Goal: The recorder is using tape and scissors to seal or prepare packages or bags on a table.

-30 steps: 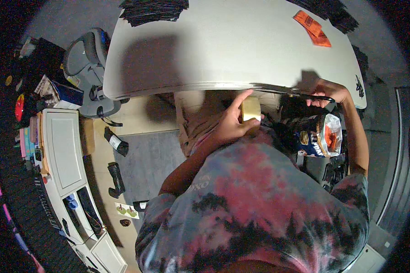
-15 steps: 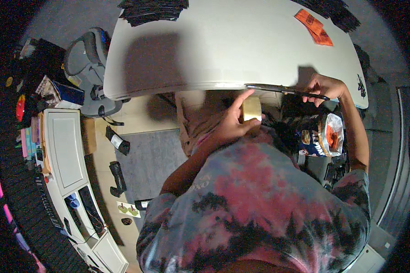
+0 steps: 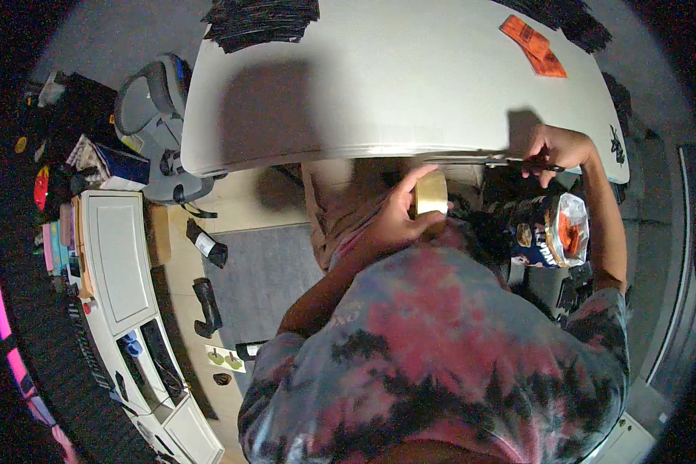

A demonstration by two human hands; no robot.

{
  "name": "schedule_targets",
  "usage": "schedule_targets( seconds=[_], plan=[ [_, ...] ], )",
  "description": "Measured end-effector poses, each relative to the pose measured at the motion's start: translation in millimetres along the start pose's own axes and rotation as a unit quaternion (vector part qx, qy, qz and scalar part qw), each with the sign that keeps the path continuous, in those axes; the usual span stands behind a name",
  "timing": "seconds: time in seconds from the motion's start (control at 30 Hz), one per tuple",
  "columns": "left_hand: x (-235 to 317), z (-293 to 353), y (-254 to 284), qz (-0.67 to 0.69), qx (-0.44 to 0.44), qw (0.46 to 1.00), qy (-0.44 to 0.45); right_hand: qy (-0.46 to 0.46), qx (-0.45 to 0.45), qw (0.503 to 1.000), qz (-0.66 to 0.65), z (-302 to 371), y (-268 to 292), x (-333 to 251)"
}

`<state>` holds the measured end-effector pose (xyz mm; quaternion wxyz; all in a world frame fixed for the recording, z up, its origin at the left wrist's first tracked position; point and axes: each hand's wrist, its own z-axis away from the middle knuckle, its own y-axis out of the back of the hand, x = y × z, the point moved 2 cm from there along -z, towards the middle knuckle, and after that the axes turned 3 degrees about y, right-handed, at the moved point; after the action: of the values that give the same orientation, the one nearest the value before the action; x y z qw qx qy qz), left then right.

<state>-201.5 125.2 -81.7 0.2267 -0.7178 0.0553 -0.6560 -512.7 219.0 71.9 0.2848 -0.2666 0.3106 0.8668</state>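
A: Two hands work at the near edge of the large white rounded table. Left hand, just below that edge, is closed around a tan ring-shaped roll of packing tape. Right hand, at the edge and to the right of the roll, is closed on the dark handles of a pair of scissors, whose thin blades lie along the table rim, pointing toward the roll.

B: Where does the risk lie?

A: Probably in the short gap between blade tips and left fingers. The hands stand near each other, so a slip of the scissors along the rim could nick them. Whether a strip of tape runs between roll and blades cannot be told; a loose strip would likely fold and stick to itself.

B: Anything below the table?

A: An open foil snack bag with orange contents sits beneath the right forearm, under the table edge; a dropped roll might land in or beside it. An orange flat packet lies well apart, toward the table's far right corner, and seems out of harm's way.
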Motion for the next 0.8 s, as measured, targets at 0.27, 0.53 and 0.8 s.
schedule_targets(
  seconds=[0.27,0.53,0.8],
  plan=[
    [-0.2,-8.3,-6.7,-0.012,-0.008,0.999,-0.029,0.007,0.307,0.948,-0.085,53.6,22.5,50.9],
    [1.9,-37.6,-32.9,0.013,-0.057,0.997,-0.05,-0.091,0.493,0.798,0.335,44.1,47.0,116.7],
    [2.1,-45.4,-40.8,0.047,-0.061,0.997,-0.024,0.053,0.456,0.887,-0.038,-21.6,-55.3,-19.3]
  ],
)
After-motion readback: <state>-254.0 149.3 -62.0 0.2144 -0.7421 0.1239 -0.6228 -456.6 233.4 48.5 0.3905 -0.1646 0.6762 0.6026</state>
